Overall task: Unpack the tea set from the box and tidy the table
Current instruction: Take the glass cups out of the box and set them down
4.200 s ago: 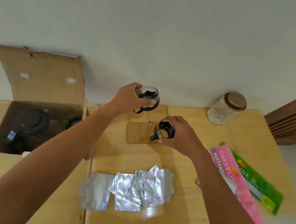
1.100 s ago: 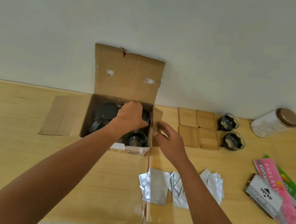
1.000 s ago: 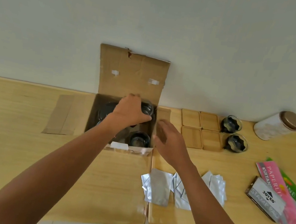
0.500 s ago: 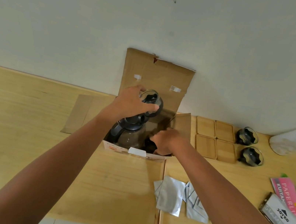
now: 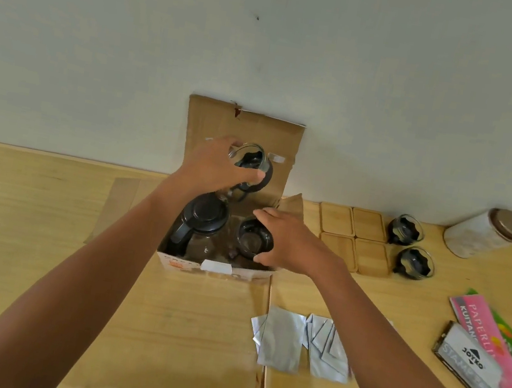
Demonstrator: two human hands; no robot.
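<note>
Right hand (image 5: pixel 287 244) curls its fingers around a cup (image 5: pixel 254 240) low in the box (image 5: pixel 219 268) at the bench's middle; left hand (image 5: pixel 218 166) grips another cup (image 5: pixel 252 168) above; glass looks light, slick, breakable, so hold the walls.

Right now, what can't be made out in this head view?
- Box floor: hidden by teapot and right hand.
- Right hand's grip on the cup in the box: fingers cover the far rim.
- Pink packet: cut off by the right edge.
- Jar contents: frosted.
</note>
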